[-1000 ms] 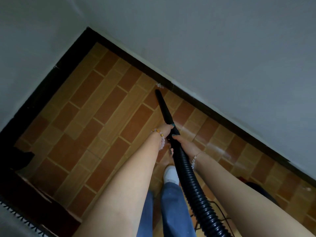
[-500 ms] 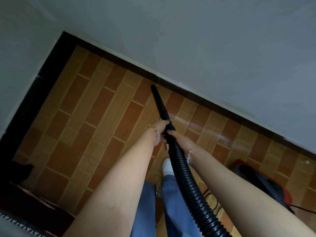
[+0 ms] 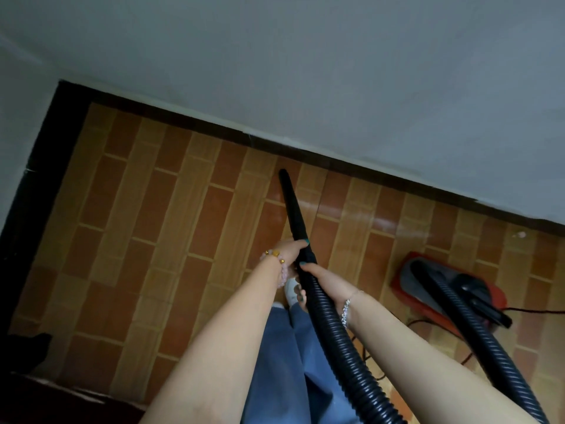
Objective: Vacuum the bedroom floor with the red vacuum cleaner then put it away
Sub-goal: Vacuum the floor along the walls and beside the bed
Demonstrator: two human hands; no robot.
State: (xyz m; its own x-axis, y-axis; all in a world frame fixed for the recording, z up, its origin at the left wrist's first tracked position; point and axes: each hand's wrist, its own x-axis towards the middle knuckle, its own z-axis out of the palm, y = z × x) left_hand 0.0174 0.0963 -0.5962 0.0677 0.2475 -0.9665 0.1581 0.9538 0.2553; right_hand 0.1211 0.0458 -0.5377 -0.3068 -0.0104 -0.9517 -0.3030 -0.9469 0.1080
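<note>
The red canister vacuum cleaner (image 3: 399,281) has come into view a second after being out of frame; it sits on the brown-and-tan brick-pattern floor (image 3: 159,228) to the person's right, near the dark skirting (image 3: 382,175). Its black ribbed hose (image 3: 336,332) loops round to the hands. The black tapered nozzle (image 3: 293,209) has drawn back from the skirting it was nosing a second ago, and its tip now lies a little short of it, further along the pale grey wall (image 3: 336,71). The left hand (image 3: 290,249) is curled round the nozzle's base and the right hand (image 3: 321,276) wraps the hose just behind it, both firmly closed. The pass looks to be working rightward along the wall edge, so vacuuming is still under way and putting away is not yet near. A small white speck (image 3: 519,234), possibly litter, lies ahead beside the skirting.
</note>
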